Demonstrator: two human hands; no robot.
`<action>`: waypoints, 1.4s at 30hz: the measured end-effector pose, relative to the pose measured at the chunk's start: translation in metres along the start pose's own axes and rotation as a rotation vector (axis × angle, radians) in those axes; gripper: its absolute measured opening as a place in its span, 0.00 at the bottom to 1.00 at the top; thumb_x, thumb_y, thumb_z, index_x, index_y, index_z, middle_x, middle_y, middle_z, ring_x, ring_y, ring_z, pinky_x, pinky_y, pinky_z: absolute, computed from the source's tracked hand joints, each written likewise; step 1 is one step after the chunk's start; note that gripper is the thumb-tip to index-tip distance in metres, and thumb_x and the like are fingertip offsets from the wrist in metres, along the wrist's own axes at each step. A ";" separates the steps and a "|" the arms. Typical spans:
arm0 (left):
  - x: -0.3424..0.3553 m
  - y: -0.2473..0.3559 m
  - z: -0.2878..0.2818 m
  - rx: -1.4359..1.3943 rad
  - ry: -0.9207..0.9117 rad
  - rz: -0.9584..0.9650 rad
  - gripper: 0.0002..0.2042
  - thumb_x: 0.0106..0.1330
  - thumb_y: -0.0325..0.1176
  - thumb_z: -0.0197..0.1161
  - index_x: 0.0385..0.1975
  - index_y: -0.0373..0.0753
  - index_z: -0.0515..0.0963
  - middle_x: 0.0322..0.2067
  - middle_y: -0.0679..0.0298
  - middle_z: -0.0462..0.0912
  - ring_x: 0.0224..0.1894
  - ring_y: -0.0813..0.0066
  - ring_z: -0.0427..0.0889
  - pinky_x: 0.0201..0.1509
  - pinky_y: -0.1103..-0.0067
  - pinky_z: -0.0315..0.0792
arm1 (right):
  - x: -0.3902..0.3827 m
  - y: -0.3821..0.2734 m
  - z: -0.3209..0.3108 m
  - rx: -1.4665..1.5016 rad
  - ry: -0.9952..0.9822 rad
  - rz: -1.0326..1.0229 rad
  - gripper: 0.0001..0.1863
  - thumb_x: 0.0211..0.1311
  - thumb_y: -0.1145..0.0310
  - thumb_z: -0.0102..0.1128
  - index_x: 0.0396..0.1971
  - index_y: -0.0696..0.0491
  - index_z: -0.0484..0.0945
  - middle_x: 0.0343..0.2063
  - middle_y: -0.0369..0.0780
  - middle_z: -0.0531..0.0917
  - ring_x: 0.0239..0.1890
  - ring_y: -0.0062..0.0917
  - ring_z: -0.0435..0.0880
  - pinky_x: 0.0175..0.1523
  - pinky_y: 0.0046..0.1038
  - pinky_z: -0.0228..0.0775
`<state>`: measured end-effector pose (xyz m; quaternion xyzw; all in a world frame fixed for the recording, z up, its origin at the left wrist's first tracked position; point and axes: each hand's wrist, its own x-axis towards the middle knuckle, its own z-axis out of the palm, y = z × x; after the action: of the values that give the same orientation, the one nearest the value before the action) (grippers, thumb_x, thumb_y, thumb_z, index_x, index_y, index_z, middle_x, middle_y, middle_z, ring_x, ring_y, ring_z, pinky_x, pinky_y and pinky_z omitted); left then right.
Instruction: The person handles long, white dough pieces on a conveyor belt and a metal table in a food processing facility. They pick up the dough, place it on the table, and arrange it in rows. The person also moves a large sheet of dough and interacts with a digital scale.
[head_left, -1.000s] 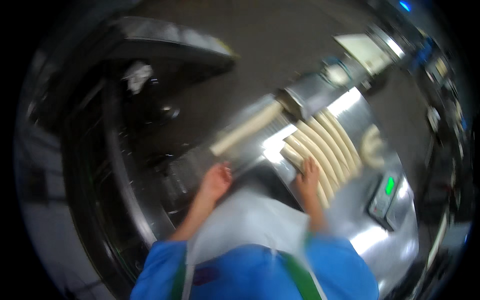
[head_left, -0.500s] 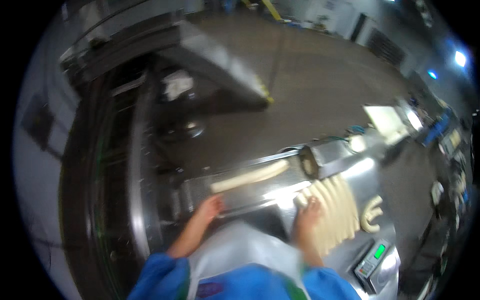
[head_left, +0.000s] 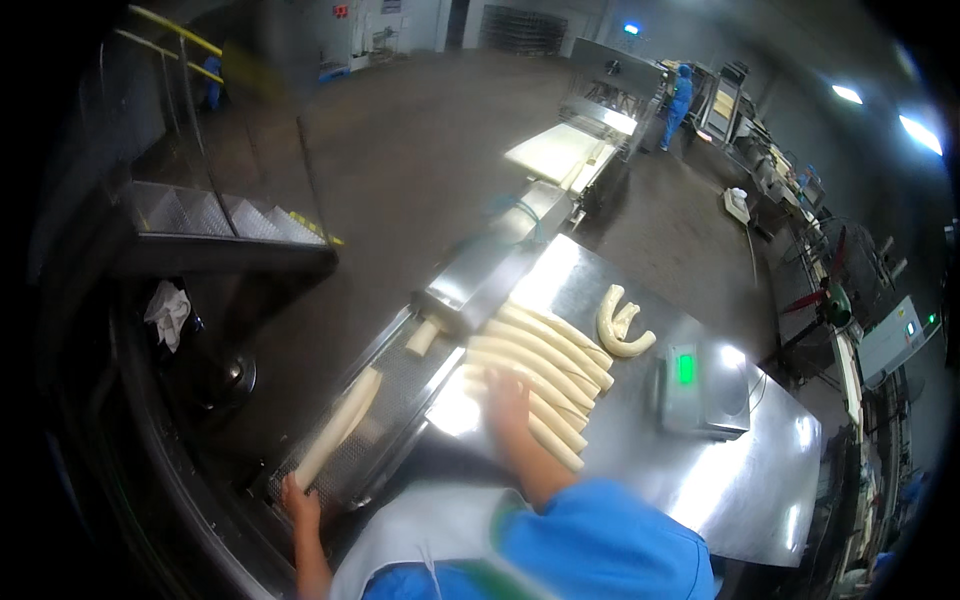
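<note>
A long pale dough roll [head_left: 335, 430] lies along a perforated metal conveyor bed [head_left: 385, 437] on the left. My left hand [head_left: 300, 498] is closed at the near end of that roll, its fingertips partly hidden. On the steel table, several dough rolls [head_left: 545, 365] lie side by side in a row. My right hand [head_left: 508, 400] rests over the left part of this row, fingers stretched out and somewhat blurred. A shorter dough roll [head_left: 422, 338] shows below the metal housing [head_left: 480, 280] at the far end of the conveyor.
Curved dough pieces [head_left: 625, 325] lie beyond the row. A scale [head_left: 705, 390] with a green display stands on the right of the steel table [head_left: 690, 480]. Metal steps [head_left: 235, 215] with a railing are at the left. Farther off, a person in blue [head_left: 678, 108] stands by machinery.
My view has swung to the right, bringing more of the table and hall in. My left hand has come to the roll's near end. My right hand stays over the row.
</note>
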<state>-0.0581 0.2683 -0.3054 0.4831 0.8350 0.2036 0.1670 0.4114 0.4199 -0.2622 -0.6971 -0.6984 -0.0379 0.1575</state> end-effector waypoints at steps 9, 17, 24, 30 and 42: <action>0.008 -0.032 -0.022 0.280 -0.060 -0.010 0.33 0.43 0.26 0.68 0.54 0.37 0.65 0.52 0.50 0.69 0.56 0.48 0.66 0.60 0.66 0.62 | -0.004 0.009 -0.002 0.055 0.042 0.020 0.34 0.54 0.61 0.60 0.61 0.50 0.63 0.58 0.48 0.66 0.63 0.41 0.60 0.68 0.47 0.46; -0.003 0.024 -0.061 -0.175 -0.661 -0.210 0.22 0.46 0.38 0.65 0.40 0.32 0.76 0.30 0.56 0.80 0.30 0.62 0.79 0.35 0.70 0.73 | -0.004 0.011 0.013 -0.021 0.036 0.024 0.37 0.51 0.63 0.63 0.63 0.50 0.60 0.59 0.50 0.64 0.64 0.43 0.59 0.69 0.47 0.43; -0.019 0.136 -0.066 -0.877 -1.186 -0.199 0.28 0.52 0.27 0.57 0.57 0.30 0.63 0.41 0.58 0.77 0.35 0.66 0.80 0.35 0.69 0.80 | -0.018 -0.071 -0.021 0.575 -0.150 -0.336 0.48 0.37 0.60 0.75 0.63 0.49 0.60 0.60 0.51 0.63 0.63 0.47 0.61 0.66 0.44 0.53; -0.036 0.259 -0.099 -1.383 -1.622 0.109 0.31 0.50 0.44 0.60 0.47 0.22 0.66 0.25 0.56 0.75 0.22 0.69 0.76 0.37 0.68 0.76 | -0.030 -0.114 -0.054 1.103 -0.312 -0.305 0.51 0.35 0.68 0.75 0.64 0.52 0.57 0.52 0.47 0.73 0.56 0.42 0.70 0.61 0.38 0.60; -0.019 0.223 -0.017 -1.756 -1.207 -0.528 0.45 0.61 0.70 0.41 0.61 0.28 0.60 0.39 0.58 0.79 0.41 0.69 0.79 0.46 0.72 0.76 | -0.085 0.026 -0.042 0.204 -0.216 -0.004 0.31 0.43 0.72 0.64 0.54 0.51 0.71 0.49 0.43 0.75 0.51 0.39 0.74 0.54 0.35 0.68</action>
<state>0.1076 0.3485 -0.1771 0.0222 0.2573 0.4151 0.8724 0.4421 0.3272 -0.2500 -0.6762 -0.7128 0.1083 0.1514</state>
